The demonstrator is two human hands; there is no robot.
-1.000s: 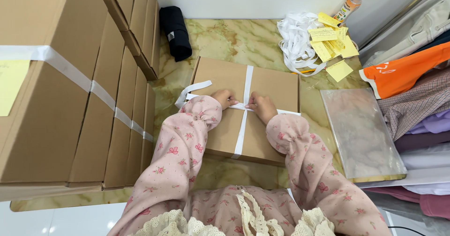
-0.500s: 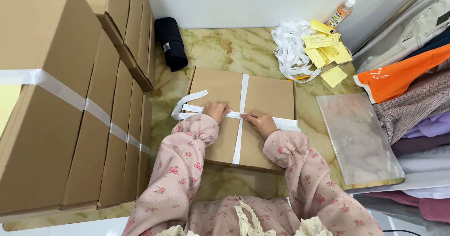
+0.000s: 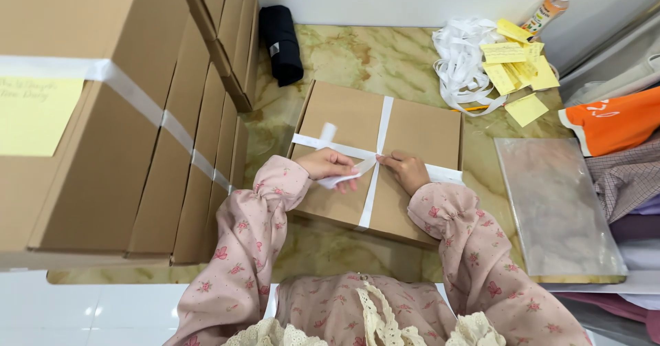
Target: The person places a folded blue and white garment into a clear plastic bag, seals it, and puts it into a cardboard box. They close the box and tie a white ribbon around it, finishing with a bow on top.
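While the box (image 3: 412, 133) lies flat on the marble table (image 3: 357, 57), white ribbon (image 3: 380, 129) crosses its lid. The left hand (image 3: 330, 166) pinches a ribbon end; the right hand (image 3: 407, 170) presses fingertips on the crossing. Stacked cartons (image 3: 137, 126) stand left, loose ribbon (image 3: 460, 67) and yellow notes (image 3: 515, 64) beyond.

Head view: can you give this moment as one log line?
left hand: holds ribbon | right hand: pinches ribbon | box: flat on table
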